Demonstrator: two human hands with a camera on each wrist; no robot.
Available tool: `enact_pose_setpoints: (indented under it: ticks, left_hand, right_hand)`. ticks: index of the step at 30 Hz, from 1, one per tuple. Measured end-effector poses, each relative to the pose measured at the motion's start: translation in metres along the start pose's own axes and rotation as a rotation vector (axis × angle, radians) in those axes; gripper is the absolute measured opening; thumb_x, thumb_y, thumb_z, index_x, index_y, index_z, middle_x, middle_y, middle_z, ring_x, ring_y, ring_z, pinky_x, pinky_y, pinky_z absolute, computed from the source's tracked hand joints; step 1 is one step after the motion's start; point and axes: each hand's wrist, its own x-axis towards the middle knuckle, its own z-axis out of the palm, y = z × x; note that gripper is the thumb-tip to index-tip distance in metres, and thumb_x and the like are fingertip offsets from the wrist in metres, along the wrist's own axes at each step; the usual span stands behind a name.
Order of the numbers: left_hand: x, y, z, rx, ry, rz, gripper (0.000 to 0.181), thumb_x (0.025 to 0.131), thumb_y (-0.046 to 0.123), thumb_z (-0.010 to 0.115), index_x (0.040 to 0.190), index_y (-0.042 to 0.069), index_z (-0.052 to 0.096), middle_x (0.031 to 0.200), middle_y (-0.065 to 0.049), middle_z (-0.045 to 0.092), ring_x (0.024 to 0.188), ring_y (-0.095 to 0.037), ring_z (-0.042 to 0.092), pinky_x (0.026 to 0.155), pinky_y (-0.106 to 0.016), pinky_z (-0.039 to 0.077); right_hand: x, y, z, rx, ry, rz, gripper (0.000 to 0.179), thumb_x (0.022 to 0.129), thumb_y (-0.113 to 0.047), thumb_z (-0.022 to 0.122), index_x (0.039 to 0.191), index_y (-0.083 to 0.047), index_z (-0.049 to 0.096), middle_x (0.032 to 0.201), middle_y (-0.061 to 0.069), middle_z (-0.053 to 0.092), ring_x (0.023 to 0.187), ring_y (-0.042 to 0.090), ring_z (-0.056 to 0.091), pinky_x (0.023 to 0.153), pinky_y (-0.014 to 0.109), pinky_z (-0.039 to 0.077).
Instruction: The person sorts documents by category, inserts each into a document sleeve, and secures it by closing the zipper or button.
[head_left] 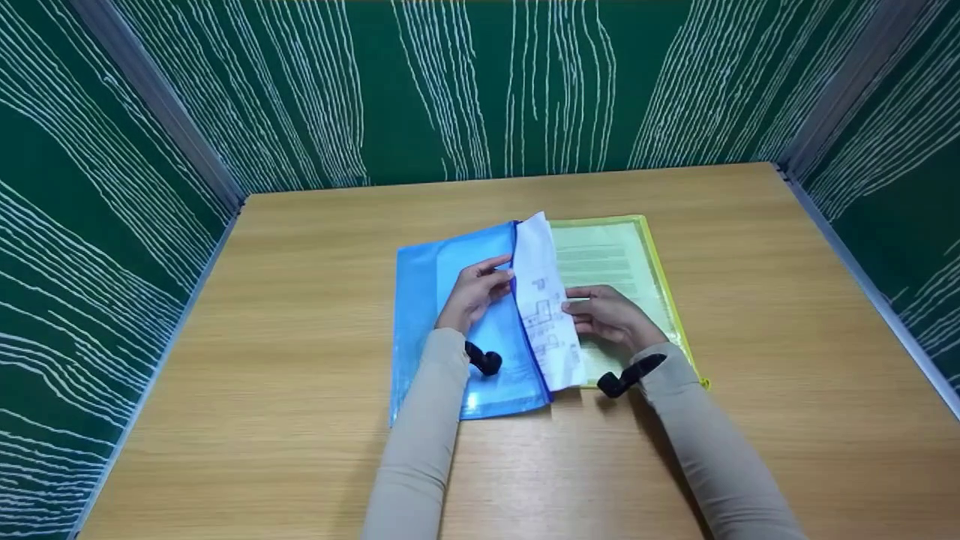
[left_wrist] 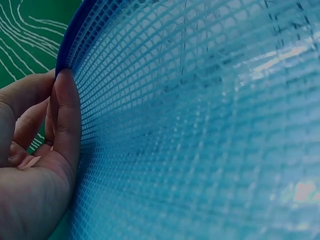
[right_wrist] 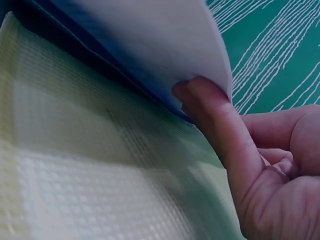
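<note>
A blue mesh zip pouch (head_left: 420, 322) lies on the left, its dark blue opening edge raised. My left hand (head_left: 474, 294) pinches that edge between thumb and fingers, as the left wrist view also shows on the mesh (left_wrist: 200, 130). White paper (head_left: 541, 300) with drawn or printed marks sticks out of the opening to the right. Its free edge is held by my right hand (head_left: 611, 316), with fingers (right_wrist: 215, 110) against the sheet. Under the paper and right hand lies a yellow-edged mesh pouch (head_left: 664, 277), a text page visible through it.
The pouches rest on a wooden table (head_left: 300, 315). Green panels with white lines (head_left: 495, 90) stand along the back and both sides. A small yellow zip pull (head_left: 705, 383) is at the yellow pouch's lower right corner.
</note>
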Motion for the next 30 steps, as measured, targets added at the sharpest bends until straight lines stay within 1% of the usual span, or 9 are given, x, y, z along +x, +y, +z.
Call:
enact_pose_setpoints:
  ticks: [3, 6, 10, 14, 22, 26, 30]
  left_hand:
    - [0.0, 0.0, 0.001, 0.001, 0.0, 0.0, 0.039, 0.088, 0.006, 0.068, 0.127, 0.011, 0.064, 0.093, -0.003, 0.061, 0.075, -0.012, 0.062, 0.074, -0.024, 0.054]
    - [0.0, -0.001, 0.001, -0.007, 0.004, -0.004, 0.038, 0.088, 0.006, 0.068, 0.126, 0.011, 0.065, 0.094, -0.004, 0.061, 0.075, -0.012, 0.062, 0.074, -0.025, 0.054]
    - [0.001, -0.002, 0.002, -0.016, 0.01, -0.01, 0.037, 0.088, 0.006, 0.068, 0.125, 0.011, 0.065, 0.095, -0.004, 0.061, 0.074, -0.012, 0.062, 0.074, -0.024, 0.055]
    - [0.0, -0.001, 0.003, -0.027, 0.008, -0.012, 0.038, 0.088, 0.006, 0.068, 0.126, 0.01, 0.065, 0.093, -0.003, 0.06, 0.074, -0.012, 0.062, 0.074, -0.024, 0.055]
    - [0.0, -0.002, 0.003, -0.051, 0.015, -0.02, 0.038, 0.088, 0.005, 0.068, 0.126, 0.009, 0.064, 0.093, -0.004, 0.059, 0.076, -0.013, 0.062, 0.075, -0.025, 0.055]
    - [0.001, -0.003, 0.004, -0.057, 0.017, -0.01, 0.037, 0.088, 0.005, 0.068, 0.125, 0.009, 0.065, 0.093, -0.003, 0.06, 0.076, -0.013, 0.062, 0.075, -0.025, 0.055]
    - [0.002, -0.005, 0.003, -0.07, 0.008, 0.007, 0.037, 0.089, 0.004, 0.066, 0.126, 0.006, 0.064, 0.091, -0.003, 0.059, 0.074, -0.012, 0.06, 0.073, -0.024, 0.054]
  right_hand:
    - [0.002, 0.001, 0.003, -0.007, -0.018, -0.009, 0.048, 0.095, 0.003, 0.05, 0.138, 0.015, 0.033, 0.086, 0.005, 0.073, 0.078, 0.016, 0.072, 0.07, 0.025, 0.058]
    - [0.005, 0.003, 0.006, -0.012, -0.019, -0.01, 0.041, 0.096, 0.002, 0.05, 0.134, 0.013, 0.038, 0.085, 0.004, 0.073, 0.076, 0.015, 0.072, 0.069, 0.025, 0.058]
    - [0.006, 0.003, 0.01, 0.011, -0.015, -0.006, 0.033, 0.095, 0.003, 0.05, 0.127, 0.009, 0.044, 0.083, 0.005, 0.072, 0.074, 0.016, 0.071, 0.067, 0.025, 0.058]
    - [0.008, 0.003, 0.013, 0.03, -0.018, -0.005, 0.034, 0.095, 0.004, 0.05, 0.127, 0.01, 0.044, 0.084, 0.007, 0.072, 0.074, 0.016, 0.072, 0.067, 0.026, 0.058]
    - [0.011, 0.004, 0.02, 0.011, -0.011, 0.008, 0.043, 0.094, 0.004, 0.051, 0.134, 0.014, 0.038, 0.083, 0.005, 0.071, 0.074, 0.015, 0.071, 0.069, 0.025, 0.058]
    - [0.013, 0.005, 0.023, 0.027, -0.015, 0.009, 0.039, 0.094, 0.004, 0.052, 0.131, 0.013, 0.041, 0.083, 0.006, 0.072, 0.074, 0.015, 0.071, 0.068, 0.025, 0.058]
    - [0.014, 0.006, 0.026, 0.017, -0.022, 0.017, 0.035, 0.095, 0.003, 0.051, 0.128, 0.01, 0.043, 0.082, 0.005, 0.072, 0.072, 0.014, 0.071, 0.067, 0.025, 0.058]
